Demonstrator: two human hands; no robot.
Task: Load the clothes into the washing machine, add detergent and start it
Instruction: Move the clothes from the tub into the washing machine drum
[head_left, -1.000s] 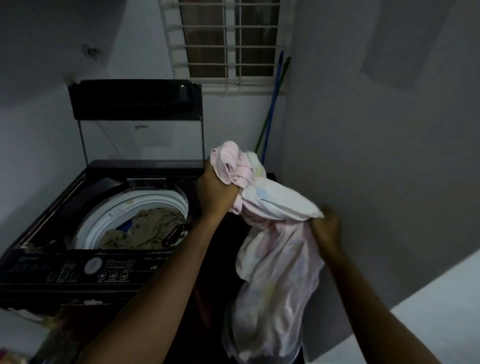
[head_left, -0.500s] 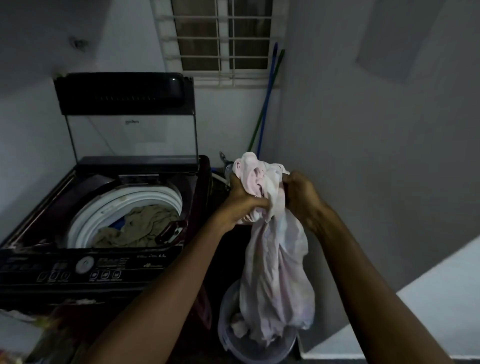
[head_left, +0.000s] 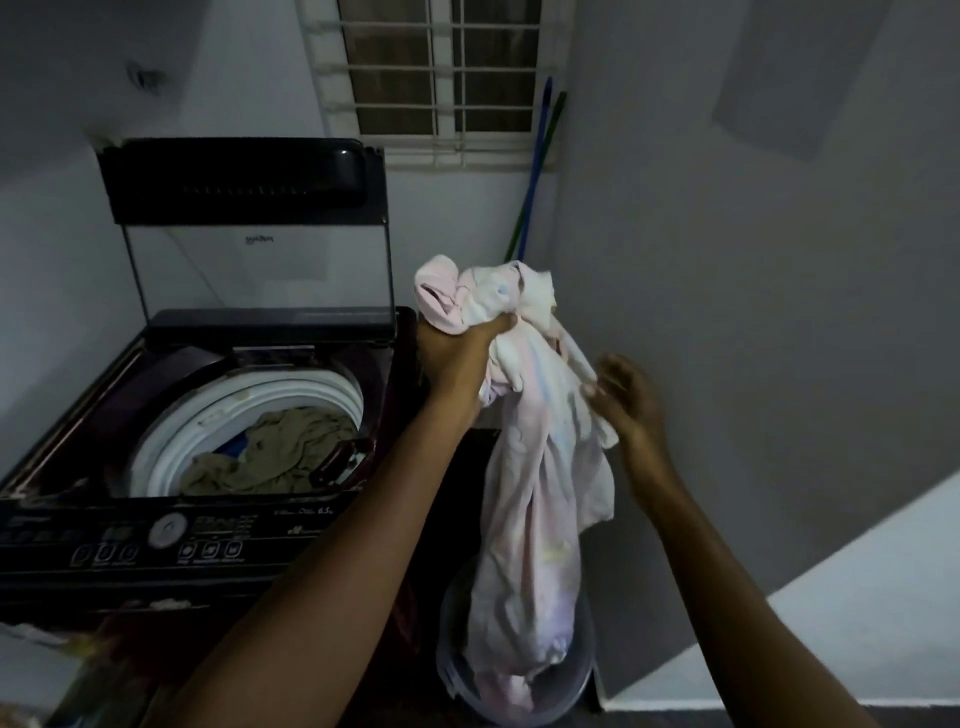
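Release of the right hand (head_left: 626, 397) is the change; half a second ago it gripped the bunched top of the pale pink-and-white garment (head_left: 535, 467) next to the left hand, and now its fingers are spread loose, at most brushing the cloth's right edge at centre right of the frame; the left hand (head_left: 460, 358) alone clamps the gathered bundle at the centre, just right of the washing machine (head_left: 208, 415); the garment hangs long from that fist, its tail reaching down into the laundry basket (head_left: 584, 680) at lower centre; the lid stands raised at upper left, and the drum at left already holds an olive-brown cloth (head_left: 275, 452) with a scrap of blue beside it; loading, by my reading, is mid-way, and this piece needs lifting clear of the basket and swinging left over the drum's white rim; detergent and the control panel (head_left: 171, 535) at lower left look untouched.
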